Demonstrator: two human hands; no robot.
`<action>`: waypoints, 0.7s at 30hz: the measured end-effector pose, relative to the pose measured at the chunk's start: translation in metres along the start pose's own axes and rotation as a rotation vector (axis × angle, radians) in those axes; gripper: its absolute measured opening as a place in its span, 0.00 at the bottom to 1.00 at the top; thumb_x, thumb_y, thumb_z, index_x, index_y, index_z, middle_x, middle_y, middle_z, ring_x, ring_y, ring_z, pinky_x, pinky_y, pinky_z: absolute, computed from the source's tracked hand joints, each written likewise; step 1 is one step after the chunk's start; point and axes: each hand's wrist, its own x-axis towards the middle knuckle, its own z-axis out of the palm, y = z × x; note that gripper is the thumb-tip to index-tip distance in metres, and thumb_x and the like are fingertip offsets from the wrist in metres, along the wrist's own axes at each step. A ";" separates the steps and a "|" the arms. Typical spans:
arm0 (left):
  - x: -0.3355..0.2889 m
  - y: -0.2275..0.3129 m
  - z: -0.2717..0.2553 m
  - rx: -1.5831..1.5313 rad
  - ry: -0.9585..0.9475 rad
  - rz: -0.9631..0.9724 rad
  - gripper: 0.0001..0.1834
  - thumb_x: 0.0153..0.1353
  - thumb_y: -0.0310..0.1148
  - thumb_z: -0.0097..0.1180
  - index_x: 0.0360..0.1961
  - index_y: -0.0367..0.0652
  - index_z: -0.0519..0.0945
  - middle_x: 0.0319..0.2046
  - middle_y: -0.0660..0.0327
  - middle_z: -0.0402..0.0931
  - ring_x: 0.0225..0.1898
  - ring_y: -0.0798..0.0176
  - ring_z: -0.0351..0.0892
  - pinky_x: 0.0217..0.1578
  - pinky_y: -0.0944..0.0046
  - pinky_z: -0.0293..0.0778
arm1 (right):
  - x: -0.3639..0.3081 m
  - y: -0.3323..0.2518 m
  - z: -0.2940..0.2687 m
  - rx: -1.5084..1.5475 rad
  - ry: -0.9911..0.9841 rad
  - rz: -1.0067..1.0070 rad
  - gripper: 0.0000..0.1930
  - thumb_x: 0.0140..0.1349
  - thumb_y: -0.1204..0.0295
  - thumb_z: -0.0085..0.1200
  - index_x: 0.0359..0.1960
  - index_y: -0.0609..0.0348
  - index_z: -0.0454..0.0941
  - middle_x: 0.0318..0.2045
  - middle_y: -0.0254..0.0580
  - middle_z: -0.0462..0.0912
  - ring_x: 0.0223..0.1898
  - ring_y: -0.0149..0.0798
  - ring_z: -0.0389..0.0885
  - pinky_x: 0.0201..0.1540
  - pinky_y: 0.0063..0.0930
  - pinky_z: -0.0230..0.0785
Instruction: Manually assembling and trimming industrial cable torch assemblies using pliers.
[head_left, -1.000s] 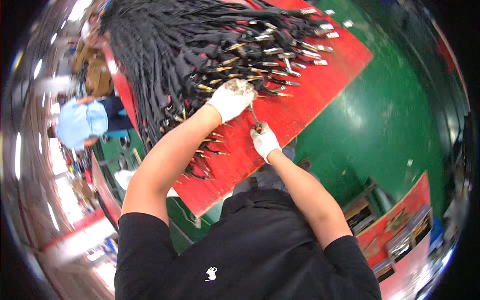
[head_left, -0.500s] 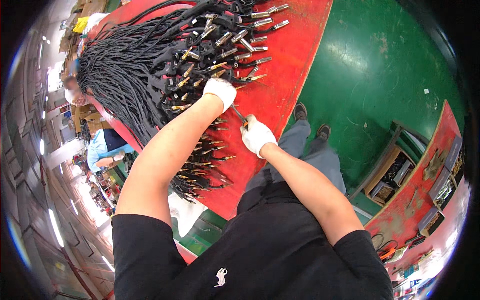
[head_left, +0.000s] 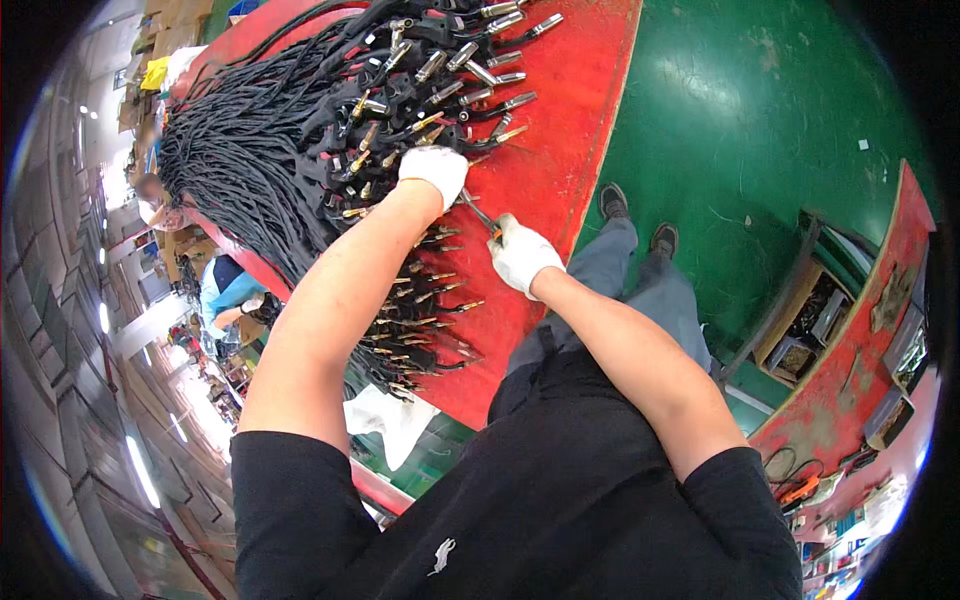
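Both my hands wear white gloves. My right hand [head_left: 522,256] is closed around a slim metal-shafted hand tool [head_left: 478,212] with a bit of orange at its handle; it looks like a screwdriver. The shaft points up and left to my left hand [head_left: 435,172], and its tip is hidden there. My left hand is curled at the edge of the pile of black cables [head_left: 240,150]; its grip is hidden under the glove. Around it lie black torch-like cable ends with brass tips [head_left: 427,121] and silver metal sleeves [head_left: 432,66].
The cables lie on a red table [head_left: 560,120], beside a green floor [head_left: 740,130]. At right stand a wooden box [head_left: 805,325] of small parts and another red worktop [head_left: 810,430]. A co-worker in blue [head_left: 225,292] is beyond the table at left. A white sack [head_left: 392,425] hangs near my left elbow.
The view has shifted slightly. My right hand and the tool sit a little farther from my left hand, with more of the shaft showing. The co-worker's arm has moved.
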 end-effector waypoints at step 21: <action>-0.009 -0.032 0.023 0.077 0.169 0.270 0.14 0.68 0.35 0.44 0.35 0.45 0.83 0.33 0.51 0.84 0.38 0.48 0.86 0.40 0.49 0.80 | -0.015 -0.014 0.019 0.453 -0.050 0.083 0.11 0.68 0.65 0.51 0.45 0.57 0.69 0.25 0.39 0.72 0.21 0.36 0.69 0.23 0.34 0.62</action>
